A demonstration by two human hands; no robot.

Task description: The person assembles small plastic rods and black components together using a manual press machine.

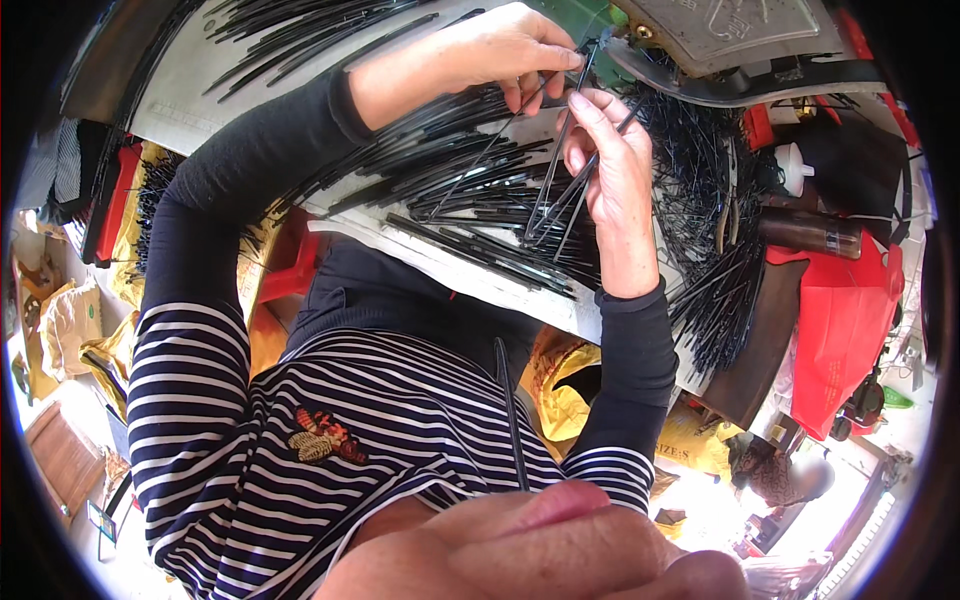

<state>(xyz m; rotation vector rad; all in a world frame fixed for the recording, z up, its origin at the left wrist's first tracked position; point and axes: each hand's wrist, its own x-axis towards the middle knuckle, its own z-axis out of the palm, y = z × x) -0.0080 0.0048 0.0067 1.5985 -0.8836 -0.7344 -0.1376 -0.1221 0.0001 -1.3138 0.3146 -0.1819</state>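
Both of my hands are close together at the top middle, beside the edge of a machine. My left hand [510, 62] has its thumb and fingers pinched on the end of a thin black strip. Just to the right and nearer, my right hand [612, 155] closes its fingers on several thin black strips [548, 190], which hang down toward the table. Under the hands, many loose black strips [400, 165] lie in bunches on the pale tabletop [345, 232]. I cannot make out what the strips are made of.
A grey machine [740, 30] with a curved metal edge stands top right. Below it is a dense heap of black strips [705, 220]. Farther right are a white bottle [793, 168], a dark cylinder [810, 232] and a red bag [840, 340]. A red stool [292, 265] stands left.
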